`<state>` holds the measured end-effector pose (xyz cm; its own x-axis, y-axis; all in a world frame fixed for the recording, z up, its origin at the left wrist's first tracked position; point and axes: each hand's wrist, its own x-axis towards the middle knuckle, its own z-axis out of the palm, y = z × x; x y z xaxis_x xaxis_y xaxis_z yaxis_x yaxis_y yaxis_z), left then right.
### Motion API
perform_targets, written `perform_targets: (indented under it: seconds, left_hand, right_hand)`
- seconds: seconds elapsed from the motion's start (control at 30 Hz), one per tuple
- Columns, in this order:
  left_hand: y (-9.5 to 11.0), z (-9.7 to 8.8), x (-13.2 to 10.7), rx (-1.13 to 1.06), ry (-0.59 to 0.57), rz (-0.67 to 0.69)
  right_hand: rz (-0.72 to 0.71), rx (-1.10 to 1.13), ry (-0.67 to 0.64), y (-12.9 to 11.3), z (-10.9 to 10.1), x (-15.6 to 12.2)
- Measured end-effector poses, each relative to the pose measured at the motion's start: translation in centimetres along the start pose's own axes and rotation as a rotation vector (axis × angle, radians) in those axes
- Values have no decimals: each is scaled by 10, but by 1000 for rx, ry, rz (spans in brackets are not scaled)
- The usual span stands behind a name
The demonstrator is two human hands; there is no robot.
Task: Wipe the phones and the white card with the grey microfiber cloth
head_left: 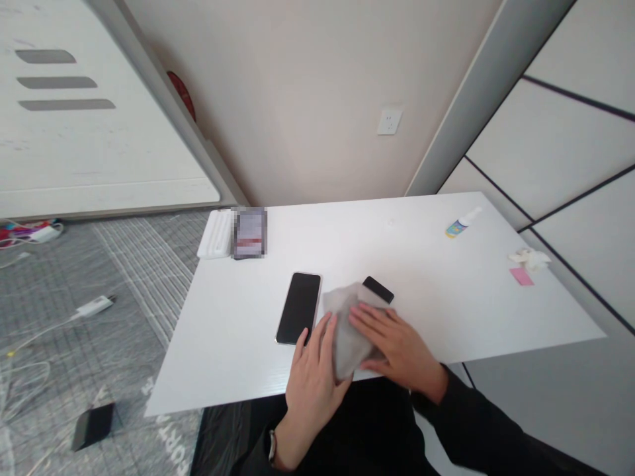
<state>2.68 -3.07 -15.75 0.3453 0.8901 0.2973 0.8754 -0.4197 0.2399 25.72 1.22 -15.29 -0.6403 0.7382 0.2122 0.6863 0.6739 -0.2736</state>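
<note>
A grey cloth (346, 340) lies bunched near the front edge of the white table. My right hand (397, 340) presses on it from the right, fingers bent over the fabric and thumb lower down. At the cloth's left side, my left hand (312, 380) touches its edge with fingers stretched out and slightly apart. A black, round-cornered flat object (379, 289) shows from behind the cloth; the rest of it is covered. Just left of the cloth, a smartphone (299, 307) lies with its dark screen up, its lower right corner close to my left fingertips.
The white table (228, 357) holds a white tray-like case (216, 234) and a blurred-out flat item (250, 233) at back left. A small spray bottle (461, 223), crumpled white tissue (532, 258) and pink paper (521, 276) lie right. Cables and a charger (94, 306) are on the floor.
</note>
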Motion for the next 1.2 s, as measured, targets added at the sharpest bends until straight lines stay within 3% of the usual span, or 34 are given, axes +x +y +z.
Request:
perform_targets:
  seconds: [0.1, 0.27, 0.43, 0.6, 0.73, 0.9, 1.03, 1.2]
  left_hand:
    - [-1, 1, 0, 7, 12, -6]
    - [-3, 2, -1, 4, 11, 20]
    - [-2, 1, 0, 15, 28, -6]
    - [-2, 0, 0, 9, 14, 10]
    - [-3, 1, 0, 8, 24, -11]
    - [-3, 3, 0, -4, 20, 2]
    - [-2, 2, 2, -6, 14, -19]
    - [-3, -3, 0, -20, -14, -4]
  right_hand:
    - [91, -25, 42, 3, -1, 3]
    - [-90, 31, -30, -12, 3, 2]
    - [77, -20, 43, -2, -1, 5]
    - [-67, 26, -5, -4, -2, 1]
    - [70, -12, 46, 7, -5, -2]
    - [-85, 38, -35, 6, -5, -2]
    - [54, 10, 25, 11, -6, 3]
    - [-114, 58, -49, 7, -5, 6]
